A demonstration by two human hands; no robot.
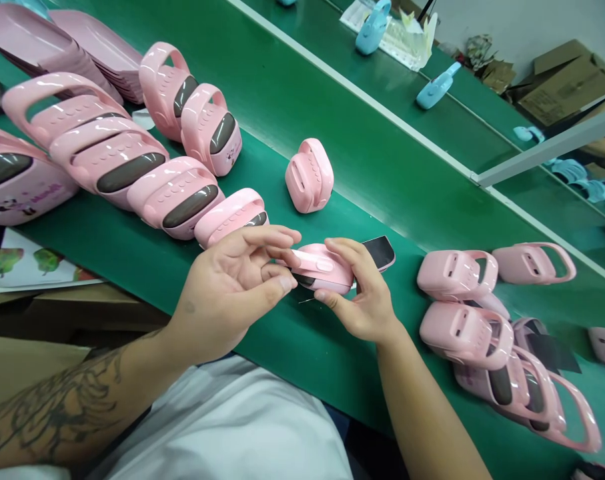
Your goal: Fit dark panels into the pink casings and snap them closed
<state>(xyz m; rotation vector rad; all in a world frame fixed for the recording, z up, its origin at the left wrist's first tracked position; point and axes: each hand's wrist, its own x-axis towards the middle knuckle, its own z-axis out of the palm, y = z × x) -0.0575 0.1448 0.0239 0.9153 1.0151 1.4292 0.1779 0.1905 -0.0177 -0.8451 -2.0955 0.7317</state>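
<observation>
Just above the green table, a small pink plastic case with a carry handle [327,268] lies on its side. My right hand [365,293] grips its right end, fingers over the top and thumb below. My left hand [242,280] is at the case's other end with its palm turned up and fingers loosely apart. Its fingertips are at the handle; I cannot tell whether they press on it. Behind my right fingers lies a flat black panel with a pink rim [381,253]. Another pink case [309,177] stands farther back on the table.
Pink cases with dark windows [132,172] line the left side, near stacked pink shells [99,50]. More pink cases [465,333] crowd the right. A white rail [352,83] crosses behind; beyond it are blue cases [373,28] and a cardboard box [567,83].
</observation>
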